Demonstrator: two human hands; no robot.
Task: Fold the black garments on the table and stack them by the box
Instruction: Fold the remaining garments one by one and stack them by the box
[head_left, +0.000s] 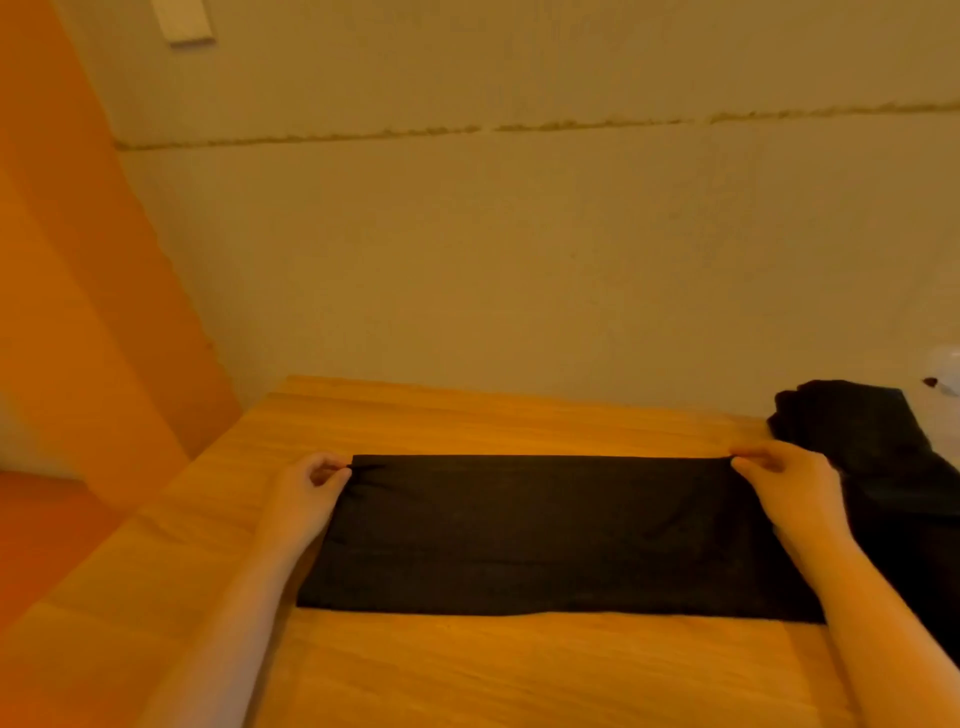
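1. Here, a black garment (545, 535) lies flat as a long band across the lower centre of the frame, on a wooden table (467, 675).
2. The left hand (306, 486) pinches its far left corner and the right hand (789, 480) its far right corner, likely to keep the edge taut and square for the next fold.
3. A heap of dark garments (883, 441) waits at the right edge; no box is clearly visible.
4. Behind, a pale wall (519, 234) meets an orange panel (78, 312) at the left.
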